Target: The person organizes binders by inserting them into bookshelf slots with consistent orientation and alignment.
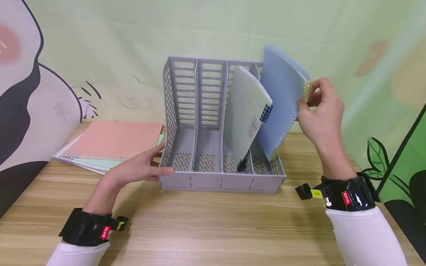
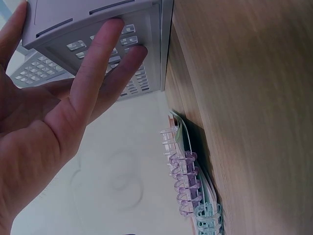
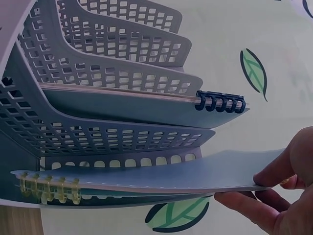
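A grey file rack (image 1: 219,181) with upright dividers stands on the table. My left hand (image 1: 141,168) rests against its left side, the thumb along the front edge and straight fingers on the perforated side wall (image 2: 132,63). With thumb and fingers, my right hand (image 1: 323,111) pinches the upper spiral edge of a blue spiral notebook (image 1: 281,96). That notebook leans, its lower end inside the rightmost compartment and its yellowish rings (image 3: 51,188) facing front. A pale green notebook (image 1: 244,111) with dark rings stands in the compartment beside it. The two left compartments hold nothing.
Left of the rack lies a stack of spiral notebooks, a salmon-pink one (image 1: 116,138) on top and pale green and white ones under it. A printed cloth backdrop (image 1: 133,48) hangs right behind the rack. Wood-grain table (image 1: 206,225) extends in front.
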The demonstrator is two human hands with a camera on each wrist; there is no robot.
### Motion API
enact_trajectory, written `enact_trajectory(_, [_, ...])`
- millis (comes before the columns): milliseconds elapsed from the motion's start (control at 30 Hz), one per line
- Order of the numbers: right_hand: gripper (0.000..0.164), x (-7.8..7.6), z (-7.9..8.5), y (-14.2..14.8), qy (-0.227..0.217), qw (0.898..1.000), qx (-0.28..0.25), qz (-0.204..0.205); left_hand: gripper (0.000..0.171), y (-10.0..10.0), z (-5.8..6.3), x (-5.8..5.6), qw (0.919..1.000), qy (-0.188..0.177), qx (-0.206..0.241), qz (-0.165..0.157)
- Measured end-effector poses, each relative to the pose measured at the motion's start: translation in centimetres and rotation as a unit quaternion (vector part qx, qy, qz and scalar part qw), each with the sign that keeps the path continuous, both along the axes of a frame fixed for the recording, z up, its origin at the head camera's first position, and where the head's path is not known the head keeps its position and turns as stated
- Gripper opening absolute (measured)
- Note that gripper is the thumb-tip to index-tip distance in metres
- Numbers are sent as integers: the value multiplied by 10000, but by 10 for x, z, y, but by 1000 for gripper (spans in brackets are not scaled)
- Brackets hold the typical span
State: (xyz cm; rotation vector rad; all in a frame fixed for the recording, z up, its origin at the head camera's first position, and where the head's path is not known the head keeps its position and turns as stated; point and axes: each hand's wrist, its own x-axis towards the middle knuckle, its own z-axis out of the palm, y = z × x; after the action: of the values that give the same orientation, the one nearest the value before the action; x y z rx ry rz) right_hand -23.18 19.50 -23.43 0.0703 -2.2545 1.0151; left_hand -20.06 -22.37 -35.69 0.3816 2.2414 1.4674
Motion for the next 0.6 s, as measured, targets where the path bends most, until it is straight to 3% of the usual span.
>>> enact_trajectory(300, [16, -1, 1, 0, -301, 9989, -301, 196, 103, 0, 1, 0, 9998, -137, 110, 28])
enact_trajectory(600, [17, -1, 1, 3, -676, 9945, -670, 438, 104, 0, 1, 1, 10000, -36, -9, 37])
